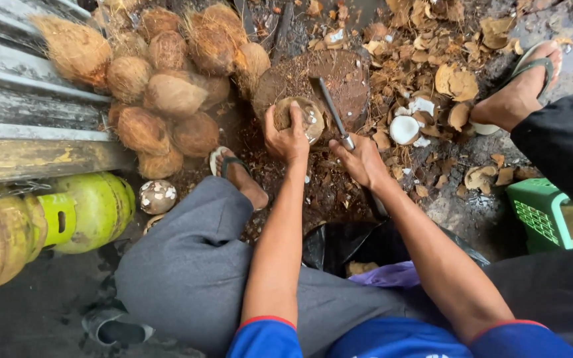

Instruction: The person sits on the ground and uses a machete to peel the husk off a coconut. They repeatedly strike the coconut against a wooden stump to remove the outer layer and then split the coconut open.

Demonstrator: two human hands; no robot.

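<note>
My left hand (pixel 288 137) grips a partly shelled coconut (pixel 308 117) and presses it on a round wooden chopping block (pixel 343 76). My right hand (pixel 363 161) holds a cleaver (pixel 331 106) by its handle, the dark blade lying across the block just right of the coconut. My arms reach forward from blue sleeves, and my knees in grey and black trousers frame them.
A heap of husked brown coconuts (pixel 167 86) lies at the upper left beside metal steps (pixel 14 99). A green gas cylinder (pixel 84 209) lies at the left. Shell fragments (pixel 452 86) litter the ground at the right, near my sandalled foot (pixel 522 89) and a green crate (pixel 542 212).
</note>
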